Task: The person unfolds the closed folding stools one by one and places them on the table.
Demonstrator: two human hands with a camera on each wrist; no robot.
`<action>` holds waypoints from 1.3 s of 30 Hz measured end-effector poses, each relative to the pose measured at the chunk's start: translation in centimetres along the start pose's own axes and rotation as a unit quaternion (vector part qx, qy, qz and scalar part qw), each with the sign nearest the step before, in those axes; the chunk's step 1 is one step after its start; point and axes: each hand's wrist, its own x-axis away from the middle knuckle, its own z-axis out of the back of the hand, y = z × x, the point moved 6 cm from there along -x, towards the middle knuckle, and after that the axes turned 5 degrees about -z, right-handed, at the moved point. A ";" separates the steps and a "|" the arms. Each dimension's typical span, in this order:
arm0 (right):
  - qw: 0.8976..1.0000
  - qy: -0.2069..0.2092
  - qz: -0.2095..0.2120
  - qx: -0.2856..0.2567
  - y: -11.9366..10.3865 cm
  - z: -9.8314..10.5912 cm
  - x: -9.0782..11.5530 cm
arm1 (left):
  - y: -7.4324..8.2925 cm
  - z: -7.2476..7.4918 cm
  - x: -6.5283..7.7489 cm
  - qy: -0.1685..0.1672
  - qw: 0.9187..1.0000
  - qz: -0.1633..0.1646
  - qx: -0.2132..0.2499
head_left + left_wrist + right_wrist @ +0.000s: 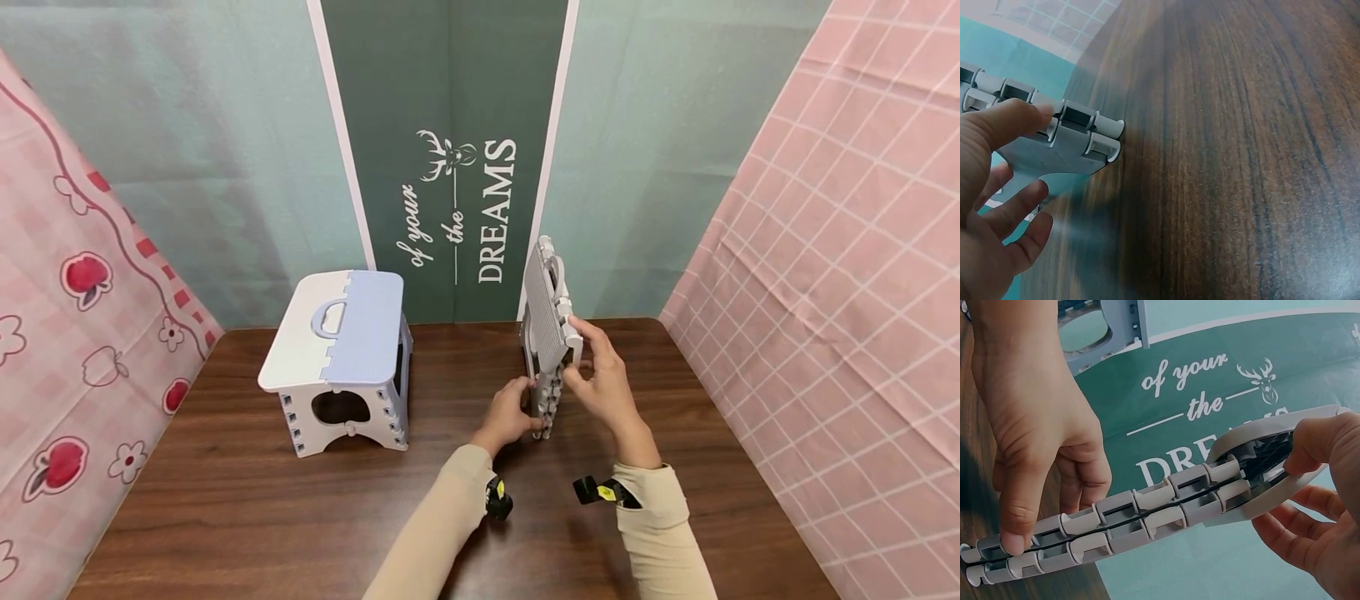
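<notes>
A grey folding stool (543, 321), folded nearly flat, stands on edge right of the table's middle. My left hand (507, 414) holds its lower near end, thumb (1019, 119) on the row of hinge knuckles (1113, 528) and fingers behind the panel. Higher up, my right hand (607, 385) grips the near end of the seat, whose two halves tilt together with a dark gap between them. In the right wrist view the right thumb (1313, 447) lies at that gap, with the other fingers under the outer side. A carry handle (557, 277) shows on the seat's ridge.
On the left stands an unfolded white and blue folding stool (365, 333) with a handle across its top. Both are on a dark wooden table (300, 517). A green printed cloth (450, 83) hangs behind, with pink cloths (825, 275) at the sides.
</notes>
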 end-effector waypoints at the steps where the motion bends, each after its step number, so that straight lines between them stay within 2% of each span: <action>1: 1.000 0.001 0.001 -0.001 -0.1 0.0 0.0 | -0.1 0.0 0.1 0.001 1.000 0.001 0.001; 7: 1.000 0.002 0.020 -0.015 -0.3 -0.4 -0.1 | -0.5 -0.3 0.4 -0.011 0.999 0.028 -0.031; 9: 1.000 0.000 0.019 -0.012 -0.3 -0.4 -0.2 | -0.6 -0.2 0.4 -0.011 0.998 0.030 -0.049; 14: 1.000 -0.004 0.007 -0.008 -0.1 -0.3 -0.2 | -0.5 -0.1 0.1 -0.014 0.997 0.031 -0.067; 19: 1.000 -0.002 0.015 -0.010 -0.1 -0.3 -0.1 | -0.1 0.2 -0.1 -0.028 0.996 0.045 -0.077; 26: 0.999 -0.001 0.034 -0.005 -3.8 0.0 -0.6 | 0.1 0.2 -0.3 -0.038 0.992 0.084 -0.085; 29: 1.000 -0.008 0.019 -0.009 -3.7 0.1 -0.4 | 0.1 0.0 -0.3 -0.038 0.992 0.088 -0.085; 35: 0.997 -0.050 -0.061 0.002 0.4 -0.1 0.7 | -0.1 -0.5 -0.3 -0.031 0.991 0.092 -0.087; 39: 0.990 -0.091 -0.103 0.010 1.8 -0.3 1.3 | -0.2 -0.7 -0.4 -0.034 0.990 0.098 -0.092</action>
